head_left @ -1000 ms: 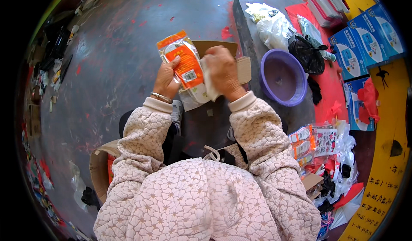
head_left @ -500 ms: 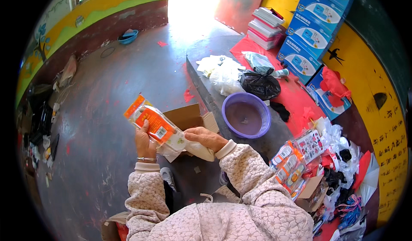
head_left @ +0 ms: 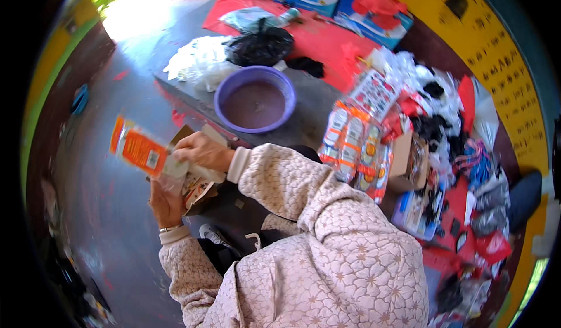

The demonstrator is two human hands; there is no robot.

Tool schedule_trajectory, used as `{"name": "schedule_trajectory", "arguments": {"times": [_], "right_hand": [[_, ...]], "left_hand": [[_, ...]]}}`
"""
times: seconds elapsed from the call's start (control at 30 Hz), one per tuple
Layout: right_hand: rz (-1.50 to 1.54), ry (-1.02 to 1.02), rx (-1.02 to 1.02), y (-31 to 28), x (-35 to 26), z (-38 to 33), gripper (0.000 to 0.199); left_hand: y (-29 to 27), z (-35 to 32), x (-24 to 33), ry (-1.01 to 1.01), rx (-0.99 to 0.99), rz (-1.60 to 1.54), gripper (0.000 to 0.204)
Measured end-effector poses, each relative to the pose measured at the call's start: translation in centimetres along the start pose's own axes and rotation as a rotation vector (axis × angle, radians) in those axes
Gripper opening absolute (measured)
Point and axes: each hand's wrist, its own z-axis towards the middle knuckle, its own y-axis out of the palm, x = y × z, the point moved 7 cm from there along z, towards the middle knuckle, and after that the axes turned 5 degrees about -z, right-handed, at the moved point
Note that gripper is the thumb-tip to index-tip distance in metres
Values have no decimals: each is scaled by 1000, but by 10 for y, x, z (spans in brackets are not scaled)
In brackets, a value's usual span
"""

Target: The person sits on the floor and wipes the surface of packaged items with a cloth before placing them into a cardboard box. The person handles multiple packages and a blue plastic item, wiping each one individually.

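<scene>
An orange-and-clear plastic packet is held out in front of me, tilted, with its orange end up and to the left. My left hand grips its lower end from below, fingers partly hidden behind the plastic. My right hand is closed on a pale, flat, round-ended piece that looks like an insole, at the packet's lower right end. Whether this insole is inside the clear film or out of it I cannot tell. Below both hands an open cardboard box with small mixed contents is partly covered by them.
A purple basin of murky water stands on the dark platform beyond my right arm. Behind it lie white plastic bags and a black bag. Several orange packets, a small carton and loose plastic crowd the right.
My view has swung right, so more of the cluttered right side shows. My left hand has shifted from the packet's middle to its lower end; my right hand keeps hold of the insole.
</scene>
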Motion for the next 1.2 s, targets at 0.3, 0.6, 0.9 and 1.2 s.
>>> {"name": "schedule_trajectory", "arguments": {"times": [0.3, 0.6, 0.9, 1.2], "right_hand": [[-39, 213, 164, -32, 5, 6, 24], [323, 63, 443, -108, -9, 16, 12], [-696, -331, 291, -25, -21, 39, 22], [-351, -57, 319, -38, -28, 31, 11]], "left_hand": [[-14, 30, -25, -20, 208, 134, 33], [-6, 40, -36, -34, 218, 77, 29], [7, 17, -34, -159, 87, 66, 30], [6, 13, -17, -88, 121, 2, 30]]}}
